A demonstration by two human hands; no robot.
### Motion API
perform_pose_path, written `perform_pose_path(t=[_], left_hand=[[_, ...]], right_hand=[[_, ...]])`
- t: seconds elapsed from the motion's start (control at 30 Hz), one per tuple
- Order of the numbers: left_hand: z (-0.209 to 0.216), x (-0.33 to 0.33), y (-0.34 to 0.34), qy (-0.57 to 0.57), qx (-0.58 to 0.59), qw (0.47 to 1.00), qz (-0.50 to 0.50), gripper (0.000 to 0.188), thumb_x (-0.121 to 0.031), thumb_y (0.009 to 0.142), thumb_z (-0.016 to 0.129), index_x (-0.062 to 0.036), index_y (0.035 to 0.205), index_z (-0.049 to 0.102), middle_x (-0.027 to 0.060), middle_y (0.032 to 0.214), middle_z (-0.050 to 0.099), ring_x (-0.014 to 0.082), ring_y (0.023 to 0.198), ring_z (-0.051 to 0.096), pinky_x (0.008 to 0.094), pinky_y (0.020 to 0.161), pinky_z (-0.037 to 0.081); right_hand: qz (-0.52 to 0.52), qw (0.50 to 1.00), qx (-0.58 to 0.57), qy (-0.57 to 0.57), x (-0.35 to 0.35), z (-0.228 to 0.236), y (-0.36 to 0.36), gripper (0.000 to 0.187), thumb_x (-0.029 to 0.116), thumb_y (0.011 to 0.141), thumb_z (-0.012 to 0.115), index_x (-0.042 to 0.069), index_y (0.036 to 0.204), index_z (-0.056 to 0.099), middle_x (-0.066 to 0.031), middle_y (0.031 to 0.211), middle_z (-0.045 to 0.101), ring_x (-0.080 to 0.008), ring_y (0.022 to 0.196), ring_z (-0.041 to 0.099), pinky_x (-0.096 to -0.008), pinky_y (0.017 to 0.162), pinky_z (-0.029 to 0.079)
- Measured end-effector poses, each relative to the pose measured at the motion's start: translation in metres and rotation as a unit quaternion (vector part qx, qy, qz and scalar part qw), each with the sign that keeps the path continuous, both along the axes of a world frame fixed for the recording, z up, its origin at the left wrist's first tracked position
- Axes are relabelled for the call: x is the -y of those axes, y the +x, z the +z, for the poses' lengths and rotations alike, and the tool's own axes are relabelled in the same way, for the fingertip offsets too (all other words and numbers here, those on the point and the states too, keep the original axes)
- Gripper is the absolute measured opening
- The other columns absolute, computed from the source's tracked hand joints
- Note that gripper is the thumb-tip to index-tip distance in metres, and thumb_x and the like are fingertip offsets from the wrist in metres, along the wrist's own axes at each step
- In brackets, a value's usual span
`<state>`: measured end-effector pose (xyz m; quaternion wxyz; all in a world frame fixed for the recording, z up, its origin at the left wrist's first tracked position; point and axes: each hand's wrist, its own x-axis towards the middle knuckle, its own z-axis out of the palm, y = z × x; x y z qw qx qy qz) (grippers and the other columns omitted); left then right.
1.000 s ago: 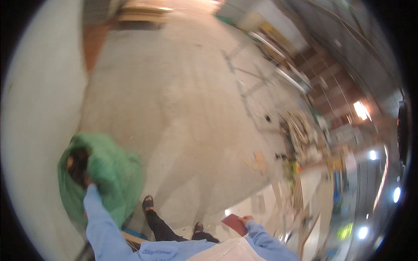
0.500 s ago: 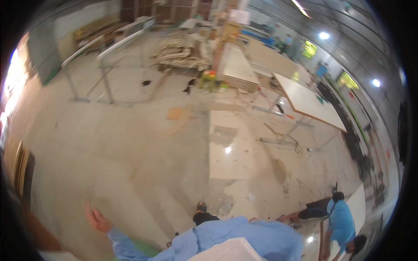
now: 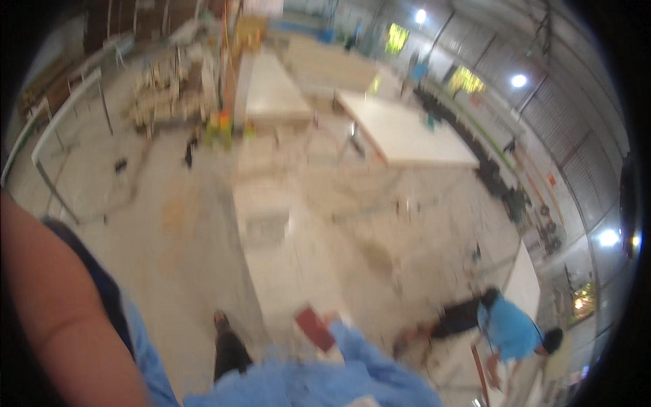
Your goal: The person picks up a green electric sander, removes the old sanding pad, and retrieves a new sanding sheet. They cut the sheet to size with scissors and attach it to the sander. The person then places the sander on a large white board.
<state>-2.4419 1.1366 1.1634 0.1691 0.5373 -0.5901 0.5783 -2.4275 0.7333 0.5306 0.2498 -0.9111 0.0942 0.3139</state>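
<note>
My right hand (image 3: 330, 319) is in front of my blue-sleeved body, low in the middle. Its fingers close on one end of a dark red, flat rectangular piece (image 3: 314, 328); blur hides what kind of thing it is. Very large and near at the left edge is the bare skin of my raised left hand and arm (image 3: 64, 319), with a dark band and a blue sleeve beside it. The fingers of that hand lie out of view. Under my body, one foot in a dark sandal (image 3: 221, 319) stands on the floor.
A co-worker in a light blue shirt (image 3: 512, 327) bends over a white panel (image 3: 522, 279) at the right. Ahead, a large white board (image 3: 410, 132) rests on a stand. Stacked panels (image 3: 274, 88), scrap wood (image 3: 166, 95) and a white-topped metal frame (image 3: 64, 115) stand farther left.
The view has swung to the right. My left hand, low with spread fingers before, has come up close at the left edge. My right hand has appeared, holding the dark red piece.
</note>
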Motion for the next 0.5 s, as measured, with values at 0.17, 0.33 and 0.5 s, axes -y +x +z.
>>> perform_pose_path(t=[0.17,0.33,0.5], left_hand=[[0.021,-0.036,0.151,0.035,-0.006,0.999,-0.01,0.049,-0.023,0.099,0.052,0.0057,0.139,0.046,0.0258,0.143,0.046,0.039,0.134,0.044,0.0505,0.113,0.033],[0.025,-0.051,0.301,0.036,-0.019,0.997,-0.062,0.049,-0.023,0.098,0.053,0.0054,0.138,0.046,0.0255,0.142,0.046,0.0385,0.135,0.044,0.05,0.113,0.033],[0.016,-0.037,0.44,0.044,0.011,0.994,-0.098,0.049,-0.023,0.098,0.053,0.005,0.138,0.047,0.0252,0.142,0.047,0.0381,0.135,0.044,0.0494,0.113,0.033]], right_hand=[[-0.038,0.999,0.021,0.012,-0.055,0.012,0.172,0.051,0.053,0.082,0.069,0.006,0.1,0.074,-0.0152,0.093,0.073,-0.0305,0.091,0.069,-0.0402,0.082,0.053],[-0.143,0.99,-0.004,0.014,-0.053,0.004,0.212,0.052,0.054,0.083,0.068,0.006,0.101,0.073,-0.0153,0.096,0.073,-0.0311,0.094,0.069,-0.0405,0.084,0.053],[-0.259,0.963,-0.069,-0.002,-0.033,-0.03,0.21,0.054,0.054,0.083,0.067,0.005,0.103,0.073,-0.0153,0.098,0.073,-0.0317,0.097,0.068,-0.0407,0.087,0.052]])
